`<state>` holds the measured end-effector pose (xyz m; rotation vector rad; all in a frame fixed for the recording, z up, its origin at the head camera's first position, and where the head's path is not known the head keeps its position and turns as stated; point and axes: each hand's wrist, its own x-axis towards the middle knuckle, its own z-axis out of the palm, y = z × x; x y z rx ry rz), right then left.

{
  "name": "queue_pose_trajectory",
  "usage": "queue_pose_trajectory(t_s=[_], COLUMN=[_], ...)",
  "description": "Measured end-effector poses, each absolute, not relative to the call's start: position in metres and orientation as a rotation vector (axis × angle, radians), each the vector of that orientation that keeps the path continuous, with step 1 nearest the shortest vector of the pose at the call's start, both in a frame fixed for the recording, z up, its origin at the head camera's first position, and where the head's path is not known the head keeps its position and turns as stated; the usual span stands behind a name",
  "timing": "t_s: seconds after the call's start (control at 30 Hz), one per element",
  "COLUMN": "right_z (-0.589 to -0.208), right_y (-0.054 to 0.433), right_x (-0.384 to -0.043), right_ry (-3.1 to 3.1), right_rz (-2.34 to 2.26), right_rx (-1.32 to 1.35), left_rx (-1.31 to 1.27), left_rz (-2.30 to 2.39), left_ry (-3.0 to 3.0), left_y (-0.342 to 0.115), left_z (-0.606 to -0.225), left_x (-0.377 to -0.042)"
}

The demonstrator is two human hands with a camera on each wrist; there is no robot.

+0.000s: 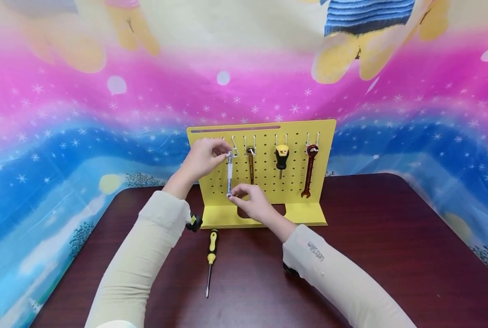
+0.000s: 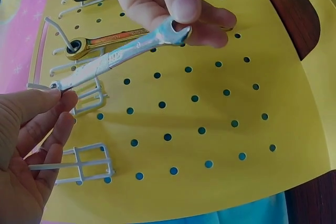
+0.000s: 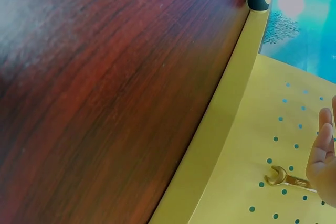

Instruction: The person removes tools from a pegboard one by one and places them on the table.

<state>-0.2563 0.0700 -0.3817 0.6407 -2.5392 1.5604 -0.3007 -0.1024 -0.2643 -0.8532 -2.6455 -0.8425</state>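
A silver combination wrench [image 1: 229, 175] stands nearly upright before the left part of a yellow pegboard [image 1: 264, 189]. My left hand [image 1: 204, 157] pinches its ring end beside a white hook; in the left wrist view the hook's tip [image 2: 38, 86] shows next to that ring, and I cannot tell whether it passes through. Thumb and fingers of my right hand [image 1: 254, 202] hold the open end at the bottom. To the right, a gold wrench [image 1: 250, 166] hangs on its own hook. In the right wrist view, my right hand [image 3: 323, 166] shows only in part, and the silver wrench is out of sight.
Farther right on the board hang a stubby yellow-black screwdriver [image 1: 282, 157] and a reddish wrench [image 1: 309, 171]. A long screwdriver [image 1: 212, 248] lies on the dark wooden table [image 1: 375, 255] in front of the board. One white double hook [image 2: 89, 163] carries no tool.
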Motion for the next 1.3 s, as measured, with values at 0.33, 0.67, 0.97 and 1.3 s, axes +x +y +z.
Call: queue_pose_trajectory(t_s=[0.33,0.67,0.97,1.3], right_z=[-0.376,-0.372,-0.370,-0.369], right_y=[0.077,0.081,0.083,0.083], right_x=[-0.246,-0.241,-0.239,-0.236], right_ry=[-2.542,-2.567,-2.559,-2.547], right_rz=[1.530,1.578,1.588,1.615], right_rx=[0.722,0.749,0.776,0.835], left_rx=[-0.839,-0.835,-0.833,-0.848], left_rz=[-0.877,-0.890,-0.889,-0.901], left_ry=[-2.666,-2.680,-2.682,-2.679], left_y=[-0.104,-0.106,-0.105,-0.109], left_z=[-0.262,-0.261,-0.260,-0.258], left_x=[-0.293,-0.290,-0.288,-0.284])
